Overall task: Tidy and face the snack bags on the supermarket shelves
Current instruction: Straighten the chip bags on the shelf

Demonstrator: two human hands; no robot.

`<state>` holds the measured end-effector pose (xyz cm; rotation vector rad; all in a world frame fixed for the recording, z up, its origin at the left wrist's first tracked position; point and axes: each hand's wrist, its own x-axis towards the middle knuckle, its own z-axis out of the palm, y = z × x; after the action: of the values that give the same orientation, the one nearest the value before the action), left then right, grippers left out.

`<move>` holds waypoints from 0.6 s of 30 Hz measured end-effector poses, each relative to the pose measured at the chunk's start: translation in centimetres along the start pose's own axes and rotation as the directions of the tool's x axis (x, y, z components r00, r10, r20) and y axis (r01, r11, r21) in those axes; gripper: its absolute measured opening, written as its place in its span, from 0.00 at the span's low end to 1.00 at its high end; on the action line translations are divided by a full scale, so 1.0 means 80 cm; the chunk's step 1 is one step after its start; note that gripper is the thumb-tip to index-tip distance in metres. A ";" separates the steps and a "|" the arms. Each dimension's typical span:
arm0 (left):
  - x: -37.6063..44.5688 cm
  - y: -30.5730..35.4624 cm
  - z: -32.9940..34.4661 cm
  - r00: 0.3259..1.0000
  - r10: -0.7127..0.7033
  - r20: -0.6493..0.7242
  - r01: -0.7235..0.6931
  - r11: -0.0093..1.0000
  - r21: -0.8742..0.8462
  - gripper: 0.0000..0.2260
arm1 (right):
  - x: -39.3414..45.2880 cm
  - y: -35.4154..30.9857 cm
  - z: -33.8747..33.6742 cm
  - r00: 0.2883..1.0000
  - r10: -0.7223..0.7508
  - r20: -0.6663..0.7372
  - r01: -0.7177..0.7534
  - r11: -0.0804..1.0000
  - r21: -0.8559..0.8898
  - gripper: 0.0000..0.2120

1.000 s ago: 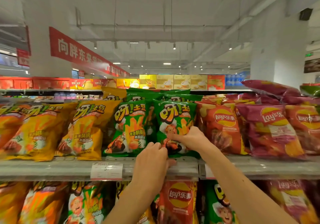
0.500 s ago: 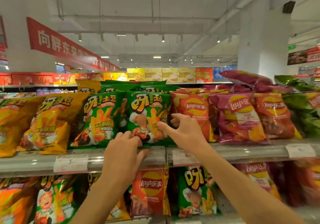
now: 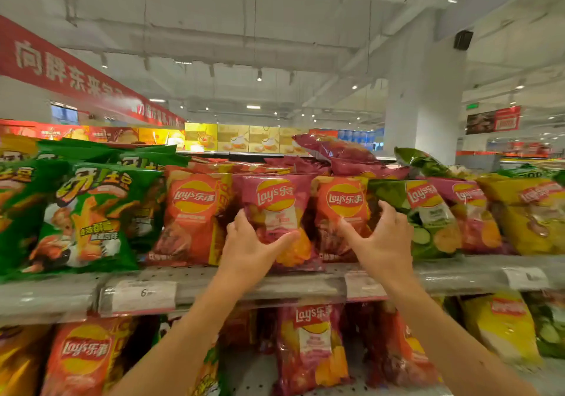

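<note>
Left hand: grips lower part of pink Lay's bag, thumb across its front; half a second ago it rested at the shelf edge under a green bag.
Right hand: fingers spread wide, at right edge of orange Lay's bag; holds nothing.
Pink Lay's bag: upright on shelf, between two orange bags.
View: shifted right; green bags now left of pink bag.

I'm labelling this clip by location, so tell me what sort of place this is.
A supermarket snack aisle, almost certainly. Lay's chip bags, such as the pink Lay's bag, stand in rows on a metal shelf with a price tag on its edge, and a red hanging banner runs overhead.
</note>
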<state>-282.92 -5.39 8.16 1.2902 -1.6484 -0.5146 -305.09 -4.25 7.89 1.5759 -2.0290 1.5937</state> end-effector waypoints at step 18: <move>0.054 -0.026 0.016 0.980 -0.201 0.007 0.198 0.961 -0.192 0.57 | 0.081 0.035 0.029 0.842 0.029 0.538 -0.148 0.973 0.179 0.40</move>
<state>-282.93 -10.35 7.76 1.3180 -1.4269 -0.7670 -309.04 -10.45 9.14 2.2490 -2.2707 1.5765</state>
